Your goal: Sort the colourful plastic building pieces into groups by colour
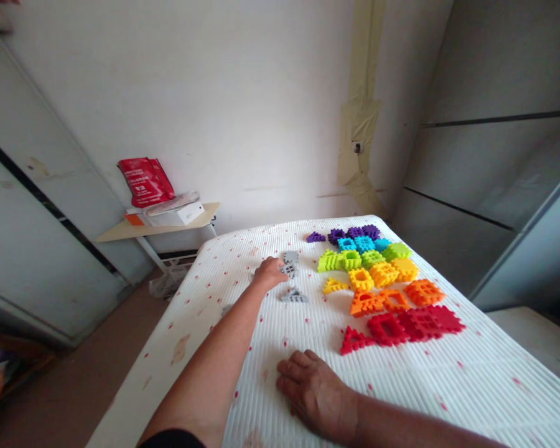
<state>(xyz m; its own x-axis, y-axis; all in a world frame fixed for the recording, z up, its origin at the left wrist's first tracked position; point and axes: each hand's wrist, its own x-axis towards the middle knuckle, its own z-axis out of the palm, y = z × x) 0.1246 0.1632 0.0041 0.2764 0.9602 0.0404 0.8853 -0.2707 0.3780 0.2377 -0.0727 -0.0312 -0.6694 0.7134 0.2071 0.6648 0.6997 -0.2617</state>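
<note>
My left hand [268, 274] reaches out over the mattress, its fingers closed at the edge of a grey window-shaped building block [289, 269]. Just beyond that block is a flat grey square block [290, 256], and a grey triangular block [294, 295] lies on the near side. Behind my left forearm another grey block [226, 308] shows only in part. My right hand [315, 392] rests palm down on the white cover near me, fingers curled under. No block shows in it.
Rows of interlocking blocks lie to the right: purple [354, 233], blue [364, 243], green [371, 258], yellow [383, 274], orange [394, 300] and red [417, 325]. The mattress [205, 274] borders a white wall. A small table [168, 229] holds a red bag [144, 180] and a white box [184, 213].
</note>
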